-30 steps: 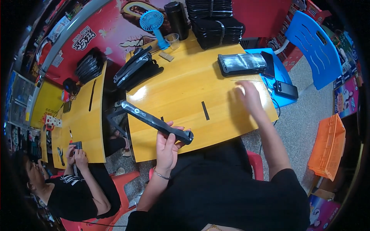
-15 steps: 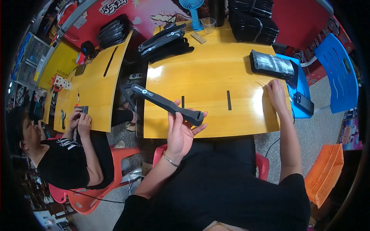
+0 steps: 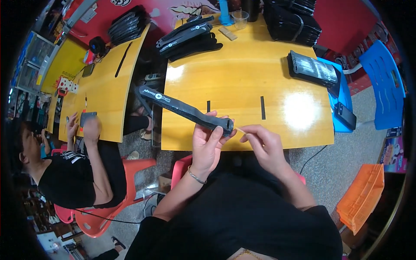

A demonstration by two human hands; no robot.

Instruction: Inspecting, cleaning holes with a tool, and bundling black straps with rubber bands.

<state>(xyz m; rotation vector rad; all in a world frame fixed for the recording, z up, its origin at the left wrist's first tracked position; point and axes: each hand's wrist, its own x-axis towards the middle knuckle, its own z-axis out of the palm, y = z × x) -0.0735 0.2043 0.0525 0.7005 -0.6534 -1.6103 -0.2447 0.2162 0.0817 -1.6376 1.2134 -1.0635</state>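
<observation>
My left hand (image 3: 207, 145) is closed around one end of a long black strap (image 3: 182, 107) with white printing, held up over the near edge of the yellow table. The strap slants up and to the left, and its far end folds back down. At the held end a rounded loop or opening shows. My right hand (image 3: 266, 145) pinches a thin pale stick (image 3: 238, 129), whose tip reaches the strap's held end. Whether the tip is inside the opening I cannot tell.
More black straps (image 3: 186, 41) lie piled at the back left. A bundled black stack (image 3: 314, 69) sits at the right, beside a blue stool with a phone (image 3: 344, 116). Two dark strips (image 3: 262, 108) mark the tabletop (image 3: 234, 78). A co-worker (image 3: 69, 173) sits at the left table.
My right hand has come from the table's right side to the strap's end, bringing the thin stick. My left hand has shifted slightly right, still holding the strap.
</observation>
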